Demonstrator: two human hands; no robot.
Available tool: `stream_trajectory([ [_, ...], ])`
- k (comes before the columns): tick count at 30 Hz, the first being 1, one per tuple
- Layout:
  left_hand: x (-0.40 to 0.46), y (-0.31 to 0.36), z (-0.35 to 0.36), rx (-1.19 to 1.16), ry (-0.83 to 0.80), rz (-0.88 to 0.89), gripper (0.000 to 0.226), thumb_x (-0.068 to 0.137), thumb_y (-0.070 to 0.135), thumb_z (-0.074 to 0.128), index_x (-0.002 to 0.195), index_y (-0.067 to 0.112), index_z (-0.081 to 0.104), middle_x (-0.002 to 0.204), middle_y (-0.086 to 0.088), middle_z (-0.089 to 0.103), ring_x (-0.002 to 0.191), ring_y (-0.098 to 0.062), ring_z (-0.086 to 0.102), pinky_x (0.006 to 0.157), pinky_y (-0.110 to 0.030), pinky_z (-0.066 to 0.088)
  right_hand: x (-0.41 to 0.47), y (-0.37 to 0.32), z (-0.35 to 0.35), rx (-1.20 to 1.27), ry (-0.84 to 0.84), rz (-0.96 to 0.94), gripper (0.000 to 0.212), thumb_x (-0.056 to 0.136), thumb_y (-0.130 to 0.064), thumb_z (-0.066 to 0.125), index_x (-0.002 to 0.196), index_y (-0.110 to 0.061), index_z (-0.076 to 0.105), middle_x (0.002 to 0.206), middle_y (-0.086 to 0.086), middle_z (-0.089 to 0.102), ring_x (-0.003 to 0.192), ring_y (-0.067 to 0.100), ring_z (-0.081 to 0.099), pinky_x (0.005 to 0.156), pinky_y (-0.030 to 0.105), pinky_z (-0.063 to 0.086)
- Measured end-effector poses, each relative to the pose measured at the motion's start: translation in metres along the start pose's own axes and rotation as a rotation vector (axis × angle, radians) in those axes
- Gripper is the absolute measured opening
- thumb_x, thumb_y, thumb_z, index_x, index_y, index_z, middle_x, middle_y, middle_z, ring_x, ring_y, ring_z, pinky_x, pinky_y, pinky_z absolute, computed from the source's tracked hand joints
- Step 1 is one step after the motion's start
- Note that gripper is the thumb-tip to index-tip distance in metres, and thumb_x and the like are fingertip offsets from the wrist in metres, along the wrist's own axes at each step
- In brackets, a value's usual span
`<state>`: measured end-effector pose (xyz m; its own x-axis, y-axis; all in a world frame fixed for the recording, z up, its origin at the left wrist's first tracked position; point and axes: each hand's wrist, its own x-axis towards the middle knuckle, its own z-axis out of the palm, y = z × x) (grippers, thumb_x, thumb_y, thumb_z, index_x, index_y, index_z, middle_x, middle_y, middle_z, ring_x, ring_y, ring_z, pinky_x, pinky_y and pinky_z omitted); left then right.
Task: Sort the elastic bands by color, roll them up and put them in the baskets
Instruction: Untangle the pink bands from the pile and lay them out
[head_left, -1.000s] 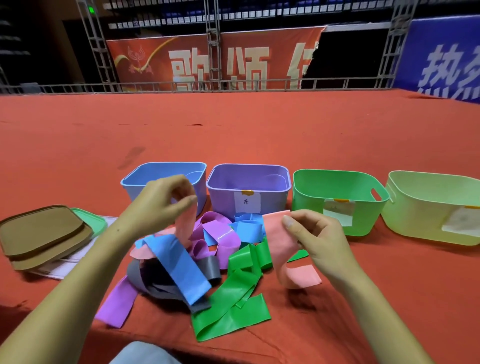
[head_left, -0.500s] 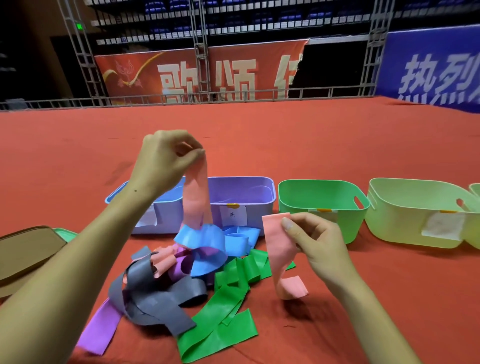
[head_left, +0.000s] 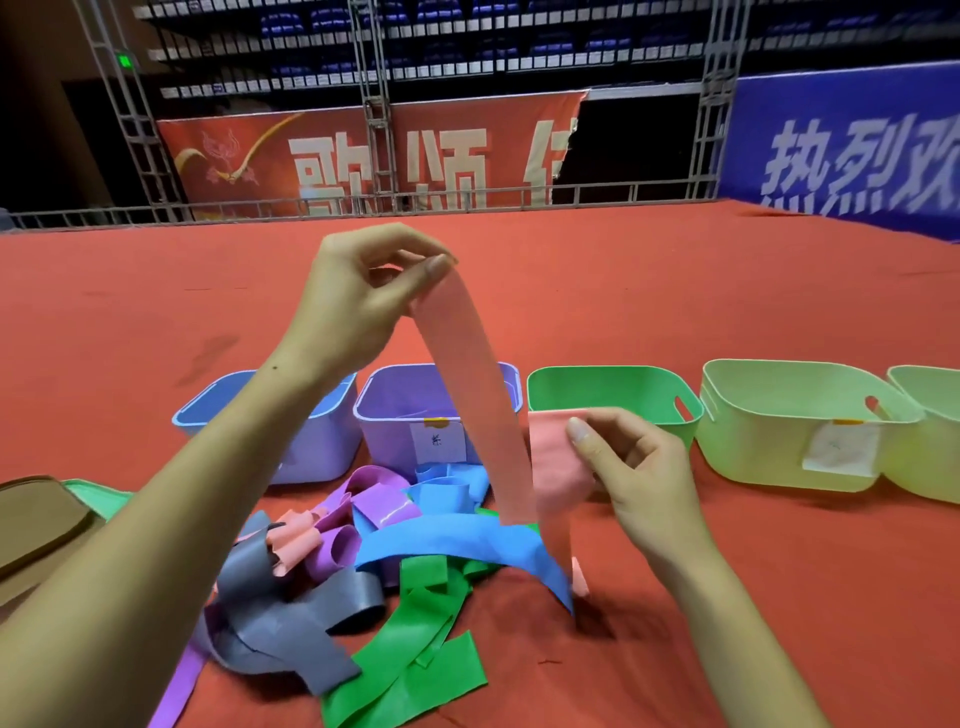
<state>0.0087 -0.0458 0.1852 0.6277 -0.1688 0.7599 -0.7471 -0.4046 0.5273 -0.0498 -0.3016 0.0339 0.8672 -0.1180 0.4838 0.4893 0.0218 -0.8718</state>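
**Pink band strung btwn both hands**

Left hand (head_left: 358, 301) pinches one end of the pink band (head_left: 470, 384) up high, right hand (head_left: 631, 467) pinches the other end lower, w/ the band hanging below both grips into the band pile (head_left: 332, 587) on the red tabletop (head_left: 727, 597). Blue band (head_left: 467, 540) draped over its loop.

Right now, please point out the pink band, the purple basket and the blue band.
pink band (head_left: 475, 395), head view, middle of the hanging strip
purple basket (head_left: 395, 400), head view, inner back wall
blue band (head_left: 457, 538), head view, flat arched part

Two bare forearms, no sleeves; small dark mole near the left wrist.
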Motion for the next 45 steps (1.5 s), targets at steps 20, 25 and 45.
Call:
stream_trajectory([
  [20, -0.070, 0.017, 0.090, -0.282, -0.149, -0.110, 0.023, 0.077, 0.029, 0.091, 0.092, 0.018, 0.079, 0.084, -0.013, 0.077, 0.064, -0.021, 0.065, 0.067, -0.059, 0.058, -0.005, -0.031, -0.003, 0.147, 0.004, 0.150, 0.021, 0.101, -0.025, 0.066, 0.103, -0.011, 0.081, 0.095, 0.022, 0.077, 0.078, 0.025, 0.071, 0.071, 0.038, 0.061],
  [25, -0.073, 0.017, 0.093, -0.244, -0.102, -0.074, 0.022, 0.078, 0.026, 0.091, 0.092, 0.015, 0.078, 0.085, -0.005, 0.075, 0.062, -0.016, 0.064, 0.061, -0.039, 0.057, -0.007, -0.034, 0.000, 0.187, -0.052, 0.173, 0.024, 0.103, -0.024, 0.062, 0.106, -0.011, 0.081, 0.101, 0.019, 0.079, 0.085, 0.027, 0.075, 0.072, 0.038, 0.061],
  [45, -0.058, 0.015, 0.087, -0.074, -0.263, -0.033, 0.018, 0.090, 0.036, 0.083, 0.087, 0.019, 0.078, 0.075, 0.007, 0.075, 0.068, -0.014, 0.068, 0.064, -0.035, 0.055, -0.005, -0.034, 0.002, 0.147, -0.030, 0.099, 0.032, 0.107, -0.032, 0.056, 0.107, -0.009, 0.079, 0.107, 0.015, 0.079, 0.099, 0.021, 0.073, 0.089, 0.043, 0.058],
])
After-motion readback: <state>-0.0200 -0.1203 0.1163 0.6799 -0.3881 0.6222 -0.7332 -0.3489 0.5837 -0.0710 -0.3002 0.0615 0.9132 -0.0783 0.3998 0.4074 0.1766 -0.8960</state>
